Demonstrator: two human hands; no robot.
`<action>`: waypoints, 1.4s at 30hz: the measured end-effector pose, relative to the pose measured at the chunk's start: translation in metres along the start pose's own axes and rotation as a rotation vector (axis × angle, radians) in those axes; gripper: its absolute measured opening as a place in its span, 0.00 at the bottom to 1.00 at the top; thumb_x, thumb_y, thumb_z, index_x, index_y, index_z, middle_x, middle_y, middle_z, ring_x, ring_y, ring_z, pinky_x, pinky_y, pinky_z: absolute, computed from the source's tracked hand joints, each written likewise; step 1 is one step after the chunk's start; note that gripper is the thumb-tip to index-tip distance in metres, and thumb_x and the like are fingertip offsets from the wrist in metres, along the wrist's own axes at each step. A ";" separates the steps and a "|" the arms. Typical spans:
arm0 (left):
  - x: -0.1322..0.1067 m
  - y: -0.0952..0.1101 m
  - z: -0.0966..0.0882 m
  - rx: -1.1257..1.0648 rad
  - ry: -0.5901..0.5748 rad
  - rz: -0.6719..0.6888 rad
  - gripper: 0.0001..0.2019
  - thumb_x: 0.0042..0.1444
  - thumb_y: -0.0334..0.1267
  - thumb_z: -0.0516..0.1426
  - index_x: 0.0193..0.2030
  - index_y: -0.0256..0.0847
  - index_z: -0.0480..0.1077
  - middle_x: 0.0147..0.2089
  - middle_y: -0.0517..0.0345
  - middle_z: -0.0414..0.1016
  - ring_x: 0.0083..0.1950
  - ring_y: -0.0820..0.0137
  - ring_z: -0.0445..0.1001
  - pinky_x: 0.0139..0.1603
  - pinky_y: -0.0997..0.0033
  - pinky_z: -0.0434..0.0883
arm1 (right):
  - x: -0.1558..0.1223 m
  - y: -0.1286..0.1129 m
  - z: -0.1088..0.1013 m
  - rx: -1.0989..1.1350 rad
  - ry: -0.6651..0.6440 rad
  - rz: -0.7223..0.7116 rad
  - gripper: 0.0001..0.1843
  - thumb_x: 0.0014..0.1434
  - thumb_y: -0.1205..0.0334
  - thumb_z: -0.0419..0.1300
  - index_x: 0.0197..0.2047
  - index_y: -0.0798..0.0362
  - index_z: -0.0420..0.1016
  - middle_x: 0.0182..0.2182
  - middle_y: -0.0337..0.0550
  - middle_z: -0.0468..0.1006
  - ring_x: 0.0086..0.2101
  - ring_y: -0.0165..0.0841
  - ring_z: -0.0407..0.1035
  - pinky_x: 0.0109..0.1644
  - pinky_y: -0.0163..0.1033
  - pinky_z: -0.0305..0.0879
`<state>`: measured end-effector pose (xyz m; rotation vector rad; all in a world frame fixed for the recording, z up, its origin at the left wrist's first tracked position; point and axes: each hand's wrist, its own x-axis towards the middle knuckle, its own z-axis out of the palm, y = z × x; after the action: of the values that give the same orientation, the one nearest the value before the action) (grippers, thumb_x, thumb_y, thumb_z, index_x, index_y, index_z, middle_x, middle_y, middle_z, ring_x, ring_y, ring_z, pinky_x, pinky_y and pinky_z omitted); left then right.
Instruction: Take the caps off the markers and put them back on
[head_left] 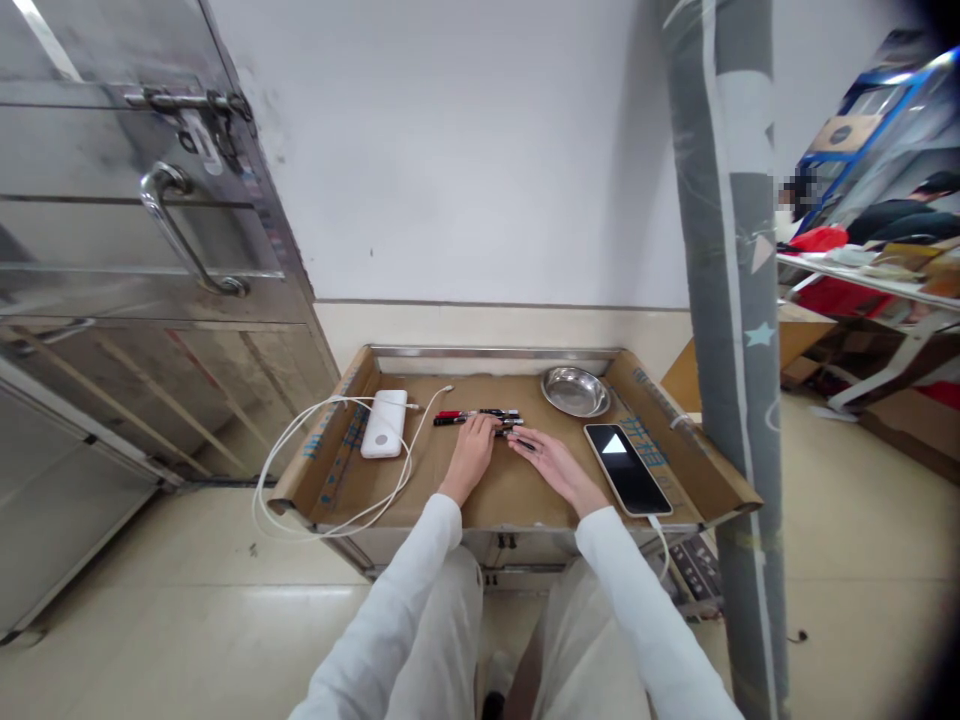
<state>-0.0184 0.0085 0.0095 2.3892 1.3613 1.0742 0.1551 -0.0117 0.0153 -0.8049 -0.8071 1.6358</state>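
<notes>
Several marker pens lie side by side across the middle of the cardboard-lined top, among them a red-and-black marker and a black marker. My left hand reaches over them, its fingers close together and bent down onto the pens, which they partly cover. From the right, my right hand holds a slim dark pen in its fingers, with the tips near my left fingertips. Exactly where the pens meet my left fingers is hard to make out.
A white power bank with a looped white cable lies left. On the right are a shallow metal bowl and a plugged-in phone. A wrapped grey pole stands beside the cart; a metal door is left.
</notes>
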 end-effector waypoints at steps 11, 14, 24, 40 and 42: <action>-0.010 0.013 -0.005 -0.068 -0.117 0.217 0.07 0.62 0.37 0.50 0.45 0.42 0.67 0.47 0.53 0.70 0.50 0.67 0.68 0.55 0.63 0.65 | 0.014 0.011 0.016 -0.089 0.034 0.024 0.16 0.57 0.56 0.54 0.42 0.51 0.78 0.45 0.46 0.79 0.43 0.34 0.73 0.47 0.41 0.69; -0.010 0.010 -0.003 -0.084 -0.115 0.180 0.07 0.63 0.36 0.50 0.45 0.42 0.67 0.47 0.53 0.69 0.50 0.67 0.68 0.53 0.64 0.67 | 0.015 0.013 0.022 -0.119 0.028 0.002 0.16 0.57 0.55 0.53 0.42 0.50 0.79 0.45 0.46 0.79 0.43 0.35 0.72 0.44 0.40 0.69; -0.009 0.011 -0.005 -0.057 -0.095 0.167 0.07 0.63 0.38 0.49 0.43 0.41 0.67 0.44 0.54 0.70 0.48 0.66 0.68 0.53 0.63 0.66 | 0.013 0.027 0.023 -0.004 0.052 -0.070 0.15 0.48 0.60 0.64 0.42 0.49 0.79 0.45 0.42 0.78 0.47 0.32 0.70 0.49 0.36 0.66; -0.012 0.001 0.002 0.040 0.004 0.020 0.11 0.65 0.35 0.45 0.48 0.41 0.66 0.44 0.52 0.71 0.48 0.64 0.70 0.52 0.61 0.68 | 0.002 0.027 -0.004 -1.196 -0.064 -0.625 0.22 0.62 0.65 0.49 0.59 0.47 0.63 0.59 0.45 0.65 0.59 0.34 0.57 0.65 0.47 0.52; -0.014 0.003 0.001 0.052 -0.042 0.043 0.10 0.64 0.35 0.47 0.46 0.41 0.67 0.45 0.52 0.71 0.48 0.64 0.70 0.51 0.61 0.68 | 0.000 0.027 -0.008 -1.242 -0.003 -0.655 0.19 0.62 0.65 0.50 0.56 0.48 0.66 0.56 0.47 0.66 0.57 0.36 0.60 0.64 0.48 0.54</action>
<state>-0.0205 -0.0040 0.0034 2.4747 1.3455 1.0048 0.1475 -0.0159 -0.0116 -1.1627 -1.8880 0.4217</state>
